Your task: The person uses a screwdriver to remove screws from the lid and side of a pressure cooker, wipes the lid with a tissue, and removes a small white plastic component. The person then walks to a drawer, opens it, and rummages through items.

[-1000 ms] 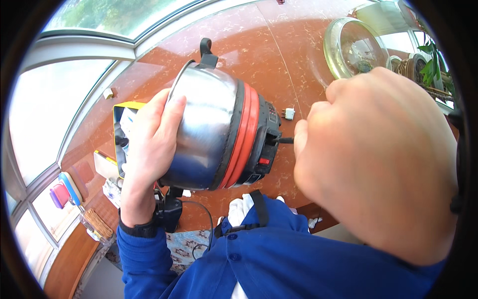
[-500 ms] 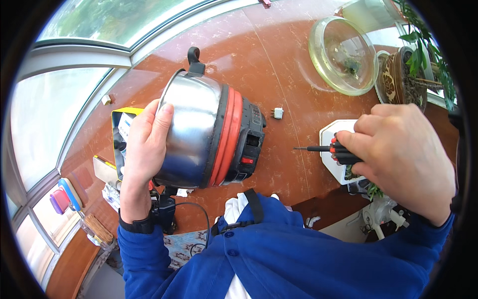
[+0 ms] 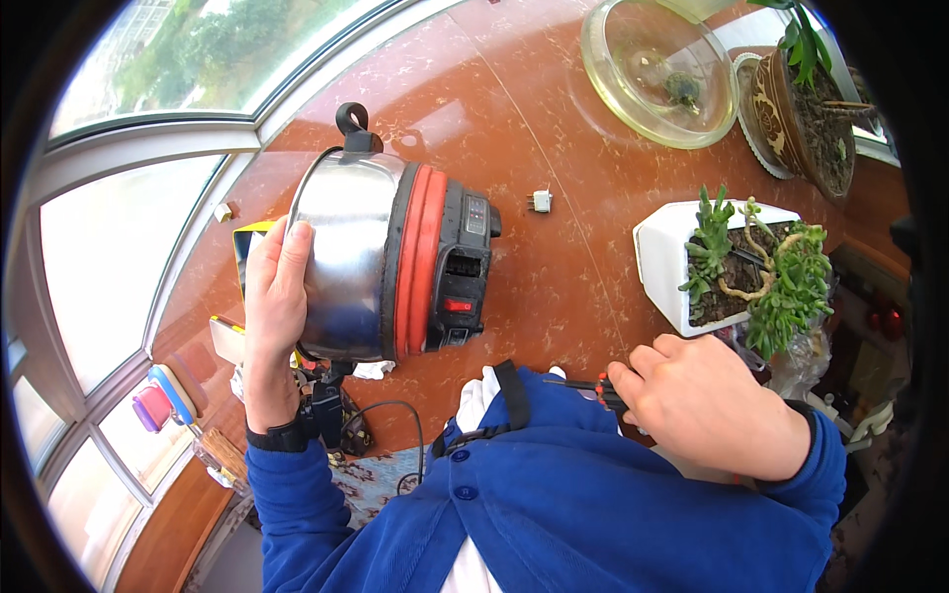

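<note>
A stainless steel electric pot (image 3: pixel 348 252) with a red band and a black base lies tipped on its side on the table, its base turned to the right. A red rocker switch and a dark rectangular opening show on that base. My left hand (image 3: pixel 275 296) grips the pot at its rim, thumb along the steel outside; the fingers inside are hidden. Low on the right, close to my body, my right hand (image 3: pixel 707 405) is closed round a screwdriver (image 3: pixel 607 391) with a black-and-red handle. Its thin shaft points left, apart from the pot. Right of the base sits a small white pronged part (image 3: pixel 540 202).
A white planter (image 3: pixel 662 262) with succulents stands at the right. Behind it are a round glass bowl (image 3: pixel 660 74) and a brown patterned flowerpot (image 3: pixel 781 114). Windows run along the left. A yellow-edged box (image 3: pixel 240 247) is partly behind my left hand. A black cable (image 3: pixel 415 415) hangs below the pot.
My right hand has come down and left toward my body with the screwdriver, uncovering the planter. The left hand keeps its grip on the pot. The whole view has shifted a little.
</note>
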Demonstrator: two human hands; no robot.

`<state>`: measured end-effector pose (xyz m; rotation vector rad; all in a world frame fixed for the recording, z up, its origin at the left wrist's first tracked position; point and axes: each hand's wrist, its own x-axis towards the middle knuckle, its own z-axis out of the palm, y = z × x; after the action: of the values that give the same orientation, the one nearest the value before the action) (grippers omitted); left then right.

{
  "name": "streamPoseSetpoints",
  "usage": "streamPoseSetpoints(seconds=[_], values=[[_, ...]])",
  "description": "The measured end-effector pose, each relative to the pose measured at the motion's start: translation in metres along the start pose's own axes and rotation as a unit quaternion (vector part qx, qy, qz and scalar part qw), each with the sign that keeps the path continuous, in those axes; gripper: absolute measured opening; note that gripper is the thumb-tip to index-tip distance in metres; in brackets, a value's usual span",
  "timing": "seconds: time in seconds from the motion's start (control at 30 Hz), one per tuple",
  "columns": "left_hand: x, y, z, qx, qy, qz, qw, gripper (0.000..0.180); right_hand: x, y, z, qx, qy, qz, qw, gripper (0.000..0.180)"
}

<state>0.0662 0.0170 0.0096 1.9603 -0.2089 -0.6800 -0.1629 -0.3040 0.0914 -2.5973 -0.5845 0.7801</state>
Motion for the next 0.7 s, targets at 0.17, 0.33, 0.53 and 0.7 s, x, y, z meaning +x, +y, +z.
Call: streamPoseSetpoints(seconds=[0.17, 0.33, 0.53, 0.7], values=[[0.0, -0.004, -0.002, -0.006, -0.006, 0.007, 1.0, 0.033, 0.012, 0.001, 0.062, 0.032, 0.046, 0.069, 0.996, 0.015], [0.0, -0.002, 0.0, -0.004, 0.007, 0.0, 1.0, 0.034, 0.026, -0.002, 0.105, 0.124, 0.021, 0.168, 0.978, 0.051], [0.001, -0.001, 0.004, -0.017, 0.009, 0.0, 1.0, 0.032, 0.032, 0.008, 0.141, 0.238, 0.127, 0.202, 0.942, 0.051], [0.005, -0.009, 0.001, 0.001, 0.015, 0.033, 0.999, 0.035, 0.04, 0.021, 0.17, 0.297, 0.205, 0.222, 0.906, 0.054]])
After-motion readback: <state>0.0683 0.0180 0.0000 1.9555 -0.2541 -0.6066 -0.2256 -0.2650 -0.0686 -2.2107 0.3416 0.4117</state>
